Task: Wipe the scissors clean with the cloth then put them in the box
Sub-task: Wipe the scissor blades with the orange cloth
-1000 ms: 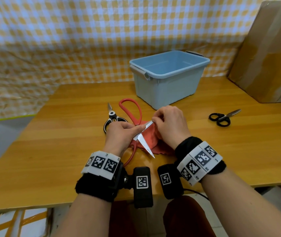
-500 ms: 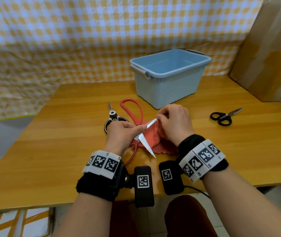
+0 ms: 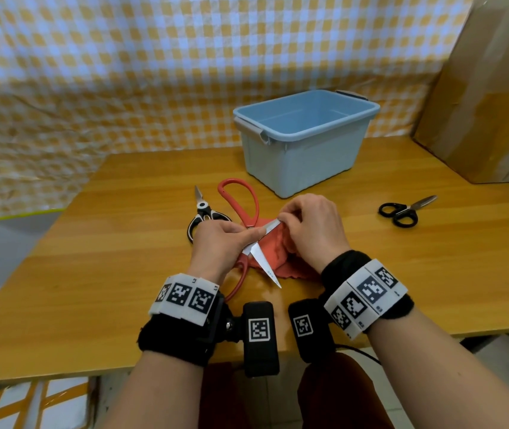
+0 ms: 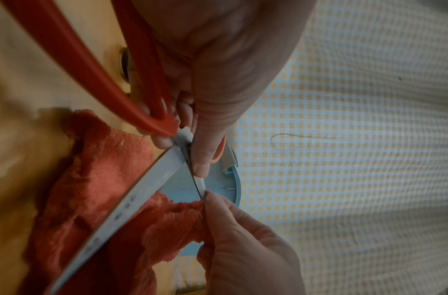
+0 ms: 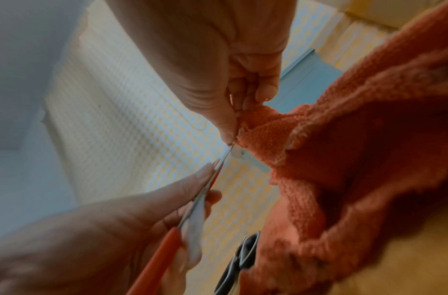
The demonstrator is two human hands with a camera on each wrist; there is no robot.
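Observation:
Red-handled scissors [image 3: 240, 202] are spread open over the table; my left hand [image 3: 222, 239] grips them at the pivot, thumb pressed along the upper blade [image 4: 200, 183]. The lower blade [image 3: 265, 264] points back toward me. My right hand [image 3: 305, 230] pinches the orange-red cloth [image 3: 274, 252] around the tip end of the upper blade, as the right wrist view shows at the cloth [image 5: 344, 159]. The light blue box [image 3: 305, 168] stands just behind, and nothing shows inside it.
Black-handled shears [image 3: 203, 212] lie just left of my left hand. A small black pair of scissors [image 3: 404, 209] lies to the right on the wooden table [image 3: 92, 274]. A cardboard box [image 3: 488, 97] leans at the far right; a checked cloth hangs behind.
My right hand with the cloth has slid a little along the upper blade toward its tip. The left hand keeps its grip in the same place.

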